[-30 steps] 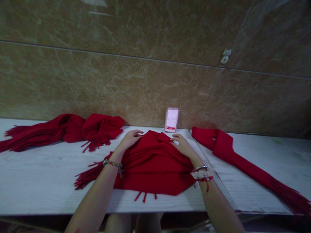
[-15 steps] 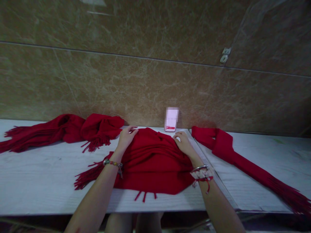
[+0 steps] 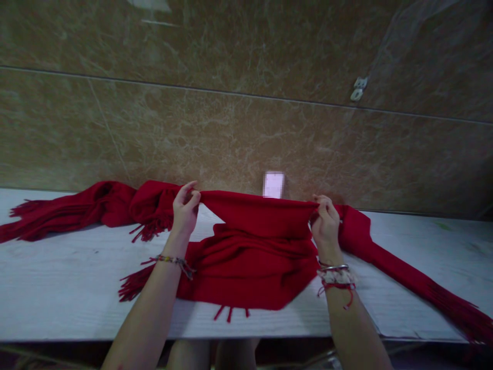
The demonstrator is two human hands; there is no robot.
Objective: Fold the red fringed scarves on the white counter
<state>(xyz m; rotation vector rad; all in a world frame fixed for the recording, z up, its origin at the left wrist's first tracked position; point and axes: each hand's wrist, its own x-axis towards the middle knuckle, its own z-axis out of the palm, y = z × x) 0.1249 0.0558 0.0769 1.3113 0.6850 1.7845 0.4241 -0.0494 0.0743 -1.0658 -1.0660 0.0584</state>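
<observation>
A red fringed scarf [image 3: 246, 267] lies bunched on the white table in front of me, its far edge lifted and pulled taut between my hands. My left hand [image 3: 186, 208] pinches the left end of that edge, thumb against fingers. At the right end, my right hand [image 3: 325, 221] is closed on the same edge. The lower folds of the scarf rest on the table, with fringe sticking out at the left and along the near side. Behind the stretched edge stands a phone [image 3: 273, 184] with a lit screen, its lower part hidden by the cloth.
Another red scarf [image 3: 111, 203] lies crumpled at the left against the wall. A folded red scarf [image 3: 396, 262] trails toward the right front edge of the white table [image 3: 69, 288]. A brown marbled tile wall [image 3: 215, 128] rises behind, with a small white fixture [image 3: 358, 89] on it.
Both hands have taken hold of the scarf's far edge, lifted it and spread apart, my left hand leftward and my right hand rightward. The cloth now covers the phone's lower part.
</observation>
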